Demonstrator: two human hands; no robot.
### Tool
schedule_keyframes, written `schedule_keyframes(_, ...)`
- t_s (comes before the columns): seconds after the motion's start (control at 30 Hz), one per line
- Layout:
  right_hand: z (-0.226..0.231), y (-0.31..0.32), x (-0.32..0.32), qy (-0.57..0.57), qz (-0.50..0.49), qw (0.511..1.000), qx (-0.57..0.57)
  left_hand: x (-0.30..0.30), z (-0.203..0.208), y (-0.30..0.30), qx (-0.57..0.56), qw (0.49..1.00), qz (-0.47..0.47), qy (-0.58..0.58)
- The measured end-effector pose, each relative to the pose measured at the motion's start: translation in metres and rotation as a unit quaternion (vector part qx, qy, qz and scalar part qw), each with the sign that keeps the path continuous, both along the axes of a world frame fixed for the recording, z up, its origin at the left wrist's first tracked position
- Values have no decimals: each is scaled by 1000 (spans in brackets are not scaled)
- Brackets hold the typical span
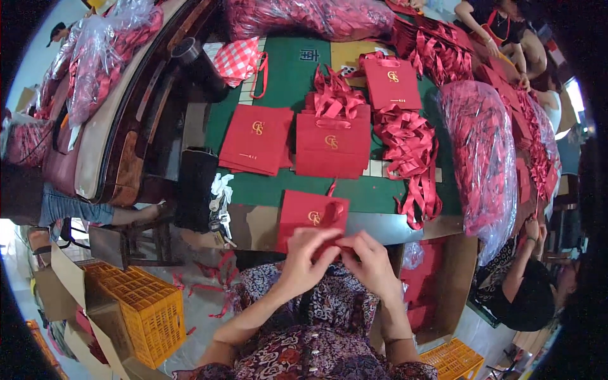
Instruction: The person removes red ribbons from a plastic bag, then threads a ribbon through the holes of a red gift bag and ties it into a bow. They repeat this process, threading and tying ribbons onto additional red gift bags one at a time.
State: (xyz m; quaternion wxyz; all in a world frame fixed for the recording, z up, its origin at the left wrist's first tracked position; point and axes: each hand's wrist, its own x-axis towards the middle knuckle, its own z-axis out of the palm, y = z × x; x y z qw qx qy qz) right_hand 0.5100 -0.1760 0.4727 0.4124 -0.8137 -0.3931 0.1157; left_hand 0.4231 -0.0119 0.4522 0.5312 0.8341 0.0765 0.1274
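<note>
A red paper gift bag [308, 217] with a gold emblem lies at the near edge of the green table [285, 69], partly over my lap. My left hand [306, 258] and my right hand [372, 259] meet at its lower edge, fingers pinching the bag and a red ribbon handle [334, 209] looped on it. Farther back lie a stack of flat red bags [256, 139], a second stack [332, 147] topped with ribbon handles, and another bag [392, 82]. A pile of loose red ribbons [415, 158] lies to the right.
Clear plastic sacks of red ribbons [484, 158] lie at the right and along the back [304, 16]. Other people work at the right [525, 278] and far right back [500, 25]. An orange crate [142, 307] and cardboard boxes [443, 285] stand on the floor.
</note>
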Motion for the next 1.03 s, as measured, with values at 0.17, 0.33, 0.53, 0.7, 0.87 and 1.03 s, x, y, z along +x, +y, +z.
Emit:
schedule_keyframes(0.17,3,4,-3,26,-17,999,41,-2,-19,-7,-207,975,-20,78)
schedule_keyframes(0.33,7,3,-4,145,-57,985,79,-3,-19,-1,-414,891,-44,181)
schedule_keyframes(0.53,-5,8,-5,241,-109,957,119,-5,-33,-10,-526,840,-21,135)
schedule_keyframes(0.7,-10,18,-3,175,-110,959,192,9,-22,17,-121,992,37,15)
schedule_keyframes(0.87,4,46,8,90,-94,986,103,29,-31,70,191,975,113,31)
schedule_keyframes(1.03,-37,70,11,100,-108,989,24,34,-45,91,236,968,11,87)
